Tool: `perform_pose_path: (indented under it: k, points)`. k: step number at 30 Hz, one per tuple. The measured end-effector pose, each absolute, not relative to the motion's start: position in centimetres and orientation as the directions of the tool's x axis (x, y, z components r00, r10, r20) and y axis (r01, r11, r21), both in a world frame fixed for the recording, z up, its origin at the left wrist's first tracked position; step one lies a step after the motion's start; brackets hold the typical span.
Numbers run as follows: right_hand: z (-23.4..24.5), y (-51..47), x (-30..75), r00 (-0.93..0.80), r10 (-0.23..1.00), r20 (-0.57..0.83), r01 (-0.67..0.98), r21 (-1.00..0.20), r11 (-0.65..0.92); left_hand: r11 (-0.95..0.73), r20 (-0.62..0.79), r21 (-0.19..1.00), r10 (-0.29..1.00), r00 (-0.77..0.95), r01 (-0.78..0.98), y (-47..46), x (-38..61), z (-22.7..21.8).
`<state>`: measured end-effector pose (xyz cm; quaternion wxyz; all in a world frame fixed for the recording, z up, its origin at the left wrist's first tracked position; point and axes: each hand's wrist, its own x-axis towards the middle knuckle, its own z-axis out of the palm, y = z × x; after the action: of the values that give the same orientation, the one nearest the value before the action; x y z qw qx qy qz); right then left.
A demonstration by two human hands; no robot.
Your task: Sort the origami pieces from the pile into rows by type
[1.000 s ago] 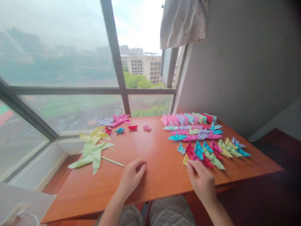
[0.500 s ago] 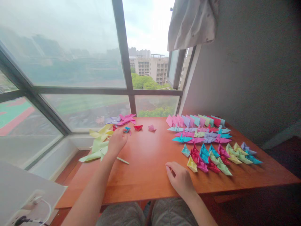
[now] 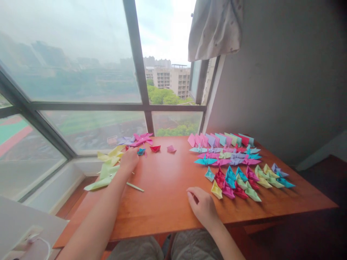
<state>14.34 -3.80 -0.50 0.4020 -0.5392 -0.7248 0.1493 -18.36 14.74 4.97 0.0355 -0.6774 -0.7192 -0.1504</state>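
Note:
My left hand [image 3: 129, 159] reaches over the far left of the table, its fingertips mostly hidden behind the hand. Just right of it is a small blue folded-paper piece [image 3: 141, 151], with a narrow gap between them. A bit of red paper [image 3: 127, 147] shows beyond my knuckles. Farther right in the same row are a red paper boat [image 3: 155, 148] and a pink folded piece [image 3: 171, 149]. Near the front edge my right hand [image 3: 202, 206] rests loosely curled, thumb against finger, with nothing seen in it.
Paper pinwheels lie at the left: a pink one [image 3: 142, 139], a yellow one [image 3: 112, 154] and a pale green one [image 3: 104, 177], with a green stick [image 3: 135, 187]. On the right stand rows of paper boats [image 3: 230, 177], paper cranes [image 3: 207, 161] and folded paper pieces [image 3: 210, 140]. Windows border the table [image 3: 162, 206].
My left hand has come off the small blue paper piece and shifted slightly left; the piece stays in the row. My right hand keeps its place. The view has turned a little.

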Motion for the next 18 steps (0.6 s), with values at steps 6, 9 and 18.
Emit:
perform_pose_path:
  k: [6, 9, 18]
  points:
    - [-0.5, -3.7, 14.4, -0.096, 0.909, 0.406, 0.656, -0.661, 0.364, 0.045, 0.349, 0.293, 0.925, -0.151, 0.955, 13.6, -19.1, 5.8]
    - [-0.5, -3.7, 14.4, -0.094, 0.912, 0.399, 0.647, -0.672, 0.36, -0.022, 0.398, 0.385, 0.906, -0.145, 0.922, 12.0, -18.4, 6.4]
    - [-0.5, -3.9, 14.4, -0.066, 0.917, 0.392, 0.617, -0.707, 0.347, -0.376, 0.398, 0.579, 0.905, 0.152, 0.723, 3.1, -10.6, 4.6]
